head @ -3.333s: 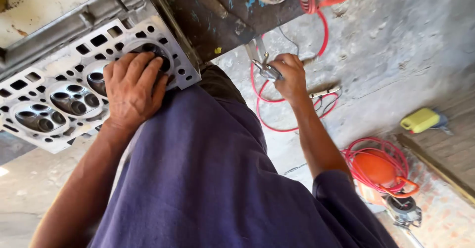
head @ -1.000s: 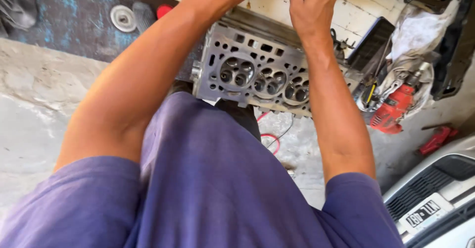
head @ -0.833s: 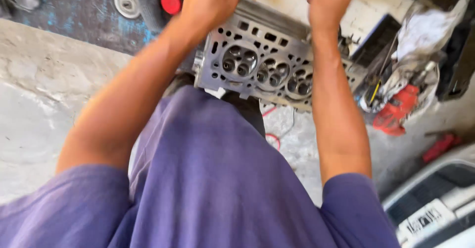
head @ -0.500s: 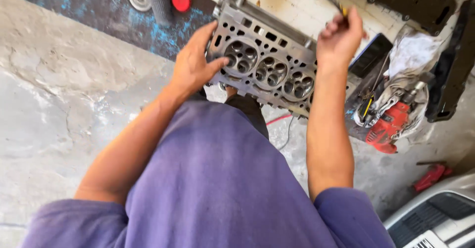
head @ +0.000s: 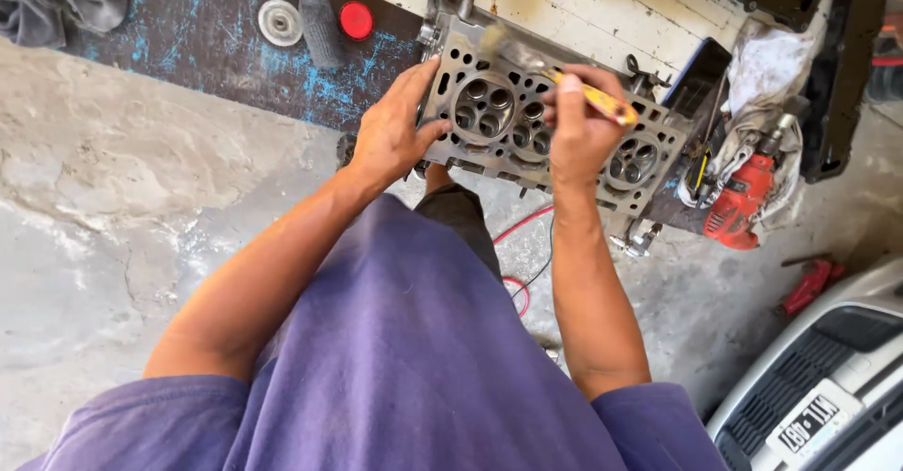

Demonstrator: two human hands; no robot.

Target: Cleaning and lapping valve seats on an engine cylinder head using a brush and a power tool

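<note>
The cylinder head (head: 546,123), a grey metal casting with round combustion chambers facing up, lay at the near edge of the table (head: 216,34), whose dark top was streaked with blue paint. The left hand (head: 390,133) gripped the casting's left end with fingers spread over its edge, while the right hand (head: 574,133) was closed around the yellow handle of a brush (head: 555,71), its bristles resting on the casting's upper face. A red power drill (head: 738,203) lay on a white rag (head: 767,86) just right of the casting.
</note>
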